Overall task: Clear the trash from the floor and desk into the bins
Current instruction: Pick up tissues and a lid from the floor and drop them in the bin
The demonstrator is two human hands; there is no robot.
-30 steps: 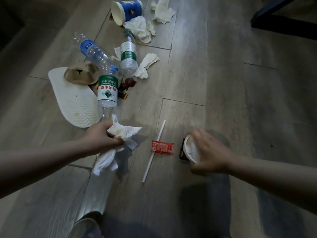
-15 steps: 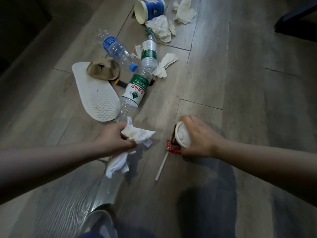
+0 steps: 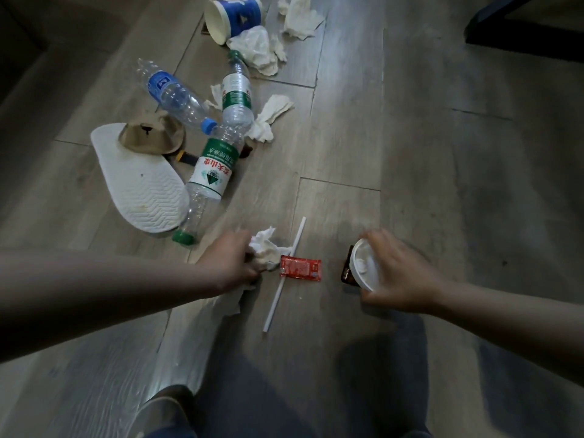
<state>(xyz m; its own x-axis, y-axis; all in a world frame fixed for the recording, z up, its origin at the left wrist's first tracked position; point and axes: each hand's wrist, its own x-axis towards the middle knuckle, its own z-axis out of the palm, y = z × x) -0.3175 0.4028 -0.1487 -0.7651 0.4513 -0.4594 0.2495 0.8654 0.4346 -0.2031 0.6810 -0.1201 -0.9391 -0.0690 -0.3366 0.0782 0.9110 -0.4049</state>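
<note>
My left hand (image 3: 232,263) is closed around crumpled white tissues (image 3: 264,248), low over the wood floor. Right beside the tissues lie a red sauce packet (image 3: 300,267) and a white straw (image 3: 284,276), with the packet across the straw. My right hand (image 3: 399,273) grips a white plastic lid (image 3: 365,268) together with a dark wrapper (image 3: 347,270) behind it. Farther up the floor lie a green-labelled bottle (image 3: 210,178), a second green-labelled bottle (image 3: 237,93), a blue-capped bottle (image 3: 173,93), a blue paper cup (image 3: 234,17) and more tissues (image 3: 259,50).
A white slipper (image 3: 139,181) lies sole-up to the left, a tan cap-like item (image 3: 151,137) on its far end. Loose tissue (image 3: 268,118) sits beside the bottles, another wad (image 3: 300,17) at the top. Dark furniture (image 3: 524,26) stands top right. My shoe (image 3: 161,412) shows below.
My right hand has drawn back to the right with the lid, uncovering the red packet and the straw's upper part. My left hand has moved right, close to the packet. The view has shifted.
</note>
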